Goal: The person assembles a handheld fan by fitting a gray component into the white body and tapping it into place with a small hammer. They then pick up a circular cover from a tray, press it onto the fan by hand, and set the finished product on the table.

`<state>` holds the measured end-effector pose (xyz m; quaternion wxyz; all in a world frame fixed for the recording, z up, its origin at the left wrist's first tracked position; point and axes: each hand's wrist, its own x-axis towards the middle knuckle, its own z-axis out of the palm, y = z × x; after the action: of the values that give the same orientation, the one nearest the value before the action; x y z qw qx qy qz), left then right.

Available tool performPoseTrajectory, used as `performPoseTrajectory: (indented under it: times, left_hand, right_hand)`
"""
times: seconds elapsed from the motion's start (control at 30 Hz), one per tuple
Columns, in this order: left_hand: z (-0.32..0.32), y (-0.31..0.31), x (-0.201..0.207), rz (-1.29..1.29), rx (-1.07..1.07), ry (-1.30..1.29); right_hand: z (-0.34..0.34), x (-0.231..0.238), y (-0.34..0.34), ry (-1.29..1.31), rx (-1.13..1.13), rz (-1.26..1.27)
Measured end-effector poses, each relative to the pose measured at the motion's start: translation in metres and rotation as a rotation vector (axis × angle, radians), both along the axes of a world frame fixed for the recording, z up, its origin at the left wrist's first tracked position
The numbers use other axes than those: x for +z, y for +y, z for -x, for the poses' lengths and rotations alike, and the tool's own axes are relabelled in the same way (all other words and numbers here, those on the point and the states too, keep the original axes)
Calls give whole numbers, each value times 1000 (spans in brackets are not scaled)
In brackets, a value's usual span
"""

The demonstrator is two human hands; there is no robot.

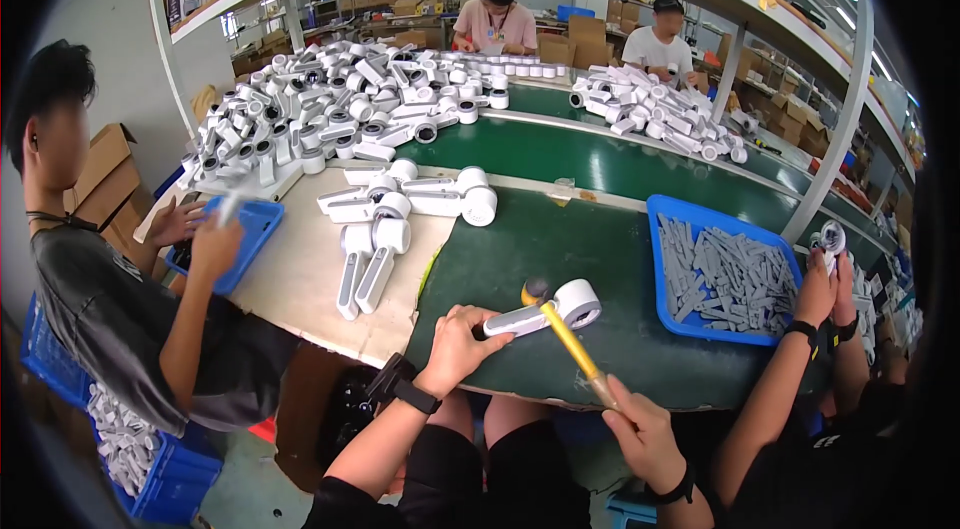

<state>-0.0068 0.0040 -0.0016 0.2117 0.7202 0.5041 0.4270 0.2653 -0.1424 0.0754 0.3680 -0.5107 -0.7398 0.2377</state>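
My left hand grips the handle end of a white housing with a round, ring-shaped head and a long grey-faced handle. The housing lies on the green work mat, its head pointing right. In my right hand is a small hammer with a yellow shaft, its fingers wrapped round the lower end. The dark-faced hammer head is over the housing, near where handle and round head join; whether it touches cannot be told. Several similar white housings lie on the beige board left of the mat.
A blue tray of grey strips stands right of the mat. Behind, a large heap of white housings lies beside the green conveyor. Co-workers sit close at left and right; the right one holds a white part. A metal shelf frame spans overhead.
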Motion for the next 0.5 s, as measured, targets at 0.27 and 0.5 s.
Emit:
performPoseTrajectory:
  times: [0.27,0.5]
  left_hand:
    - [-1,0,4,-51,1,52]
    - [-3,0,1,-115,25,62]
  right_hand:
    - [-3,4,3,-74,20,5]
    - [-1,-12,6,-83,44,-30]
